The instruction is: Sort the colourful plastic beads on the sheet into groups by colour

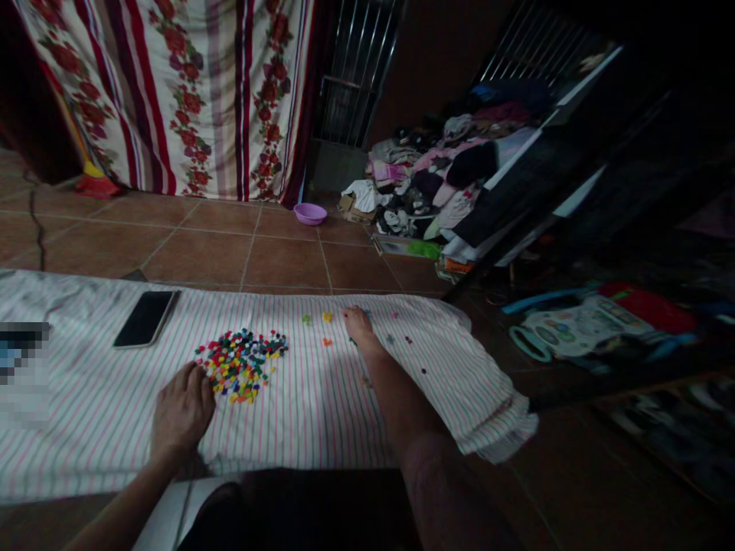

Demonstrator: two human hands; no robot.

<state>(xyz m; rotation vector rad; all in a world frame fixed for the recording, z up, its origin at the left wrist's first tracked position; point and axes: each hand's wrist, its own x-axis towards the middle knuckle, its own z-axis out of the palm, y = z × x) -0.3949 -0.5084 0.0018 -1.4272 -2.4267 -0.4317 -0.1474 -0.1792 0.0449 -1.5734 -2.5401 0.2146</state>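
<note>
A heap of small coloured pieces [238,363] in red, yellow, green, blue, black and white lies on a striped cloth [310,428]. My left hand [182,404] rests palm down at the heap's near left edge, its fingers loosely bent and touching the outermost pieces. Farther right, my right hand [358,324] reaches down to the cloth with its fingers pinched together; what they hold is hidden. Little groups sorted by colour lie around it: green pieces [306,319], yellow pieces [327,316], orange pieces [327,342], grey-blue pieces [390,339] and dark pieces [409,340].
A phone [145,319] lies on the cloth left of the heap. Beyond the table, a purple basin [310,213] stands on the tiled floor near a pile of clothes [425,176]. A floral curtain [189,99] hangs behind. At right is a colourful plastic item [597,321].
</note>
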